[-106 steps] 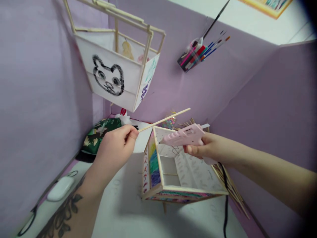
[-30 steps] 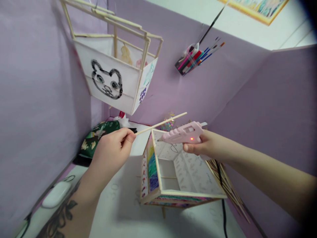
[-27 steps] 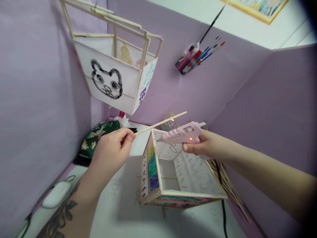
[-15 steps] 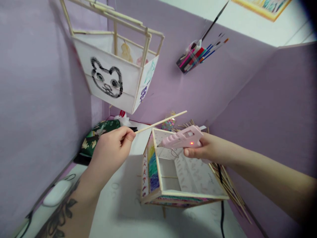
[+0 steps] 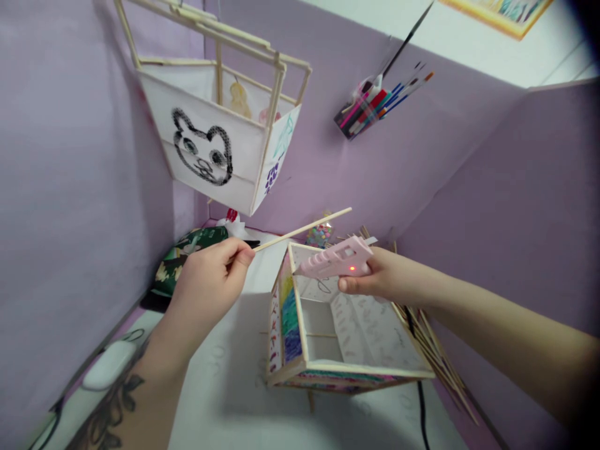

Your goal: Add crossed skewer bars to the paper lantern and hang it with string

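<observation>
My left hand (image 5: 215,269) pinches one end of a thin wooden stick (image 5: 304,229), which slants up to the right above the table. In my right hand (image 5: 370,278) is a pink hot glue gun (image 5: 332,259) with a red light lit on its side and a glue stick poking out at the back. Its nozzle points left, at the left edge of a box-shaped frame (image 5: 368,369) of wooden sticks with coloured paper sides. Whether the nozzle touches that edge I cannot tell. The frame's open top faces me, and a small wire loop shows inside.
A similar frame with a black bear-face drawing (image 5: 204,150) hangs at upper left. A holder of brushes and markers (image 5: 360,109) is on the wall. Loose sticks (image 5: 443,362) lie at right, with a black cable (image 5: 422,412). A green patterned pouch (image 5: 190,259) and a white case (image 5: 110,364) stand left.
The glue gun in my right hand has moved a little left, its nozzle closer to the frame's left edge. My left hand and the stick have barely shifted.
</observation>
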Available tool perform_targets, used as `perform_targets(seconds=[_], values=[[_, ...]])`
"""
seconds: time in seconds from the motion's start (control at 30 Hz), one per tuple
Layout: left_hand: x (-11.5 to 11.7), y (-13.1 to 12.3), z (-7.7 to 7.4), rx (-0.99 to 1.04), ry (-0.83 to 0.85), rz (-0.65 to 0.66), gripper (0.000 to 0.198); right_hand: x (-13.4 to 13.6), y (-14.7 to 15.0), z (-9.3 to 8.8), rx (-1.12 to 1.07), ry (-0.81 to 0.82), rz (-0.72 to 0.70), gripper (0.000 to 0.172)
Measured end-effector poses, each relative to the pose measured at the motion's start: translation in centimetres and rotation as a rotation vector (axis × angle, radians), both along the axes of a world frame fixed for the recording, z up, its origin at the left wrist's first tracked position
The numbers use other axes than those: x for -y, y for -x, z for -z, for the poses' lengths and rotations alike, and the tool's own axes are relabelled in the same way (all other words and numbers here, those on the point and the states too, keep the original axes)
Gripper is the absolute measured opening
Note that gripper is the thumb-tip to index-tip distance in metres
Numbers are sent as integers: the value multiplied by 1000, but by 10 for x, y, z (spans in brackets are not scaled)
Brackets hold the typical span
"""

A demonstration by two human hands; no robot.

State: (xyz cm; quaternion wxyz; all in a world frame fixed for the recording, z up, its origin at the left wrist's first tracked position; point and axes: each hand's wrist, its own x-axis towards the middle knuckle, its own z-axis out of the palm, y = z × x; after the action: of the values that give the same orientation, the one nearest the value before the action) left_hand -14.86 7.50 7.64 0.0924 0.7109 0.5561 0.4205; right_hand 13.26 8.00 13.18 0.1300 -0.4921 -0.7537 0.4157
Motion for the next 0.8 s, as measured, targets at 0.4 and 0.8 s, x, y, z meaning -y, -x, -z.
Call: perform_targets(seconds=[0.4, 0.8], values=[[2, -1, -3, -34, -10, -27, 22, 6, -8, 1, -14, 44, -19, 44], [-1, -1, 0, -23, 8, -13, 25, 4, -9, 8, 59, -6, -71, 46]])
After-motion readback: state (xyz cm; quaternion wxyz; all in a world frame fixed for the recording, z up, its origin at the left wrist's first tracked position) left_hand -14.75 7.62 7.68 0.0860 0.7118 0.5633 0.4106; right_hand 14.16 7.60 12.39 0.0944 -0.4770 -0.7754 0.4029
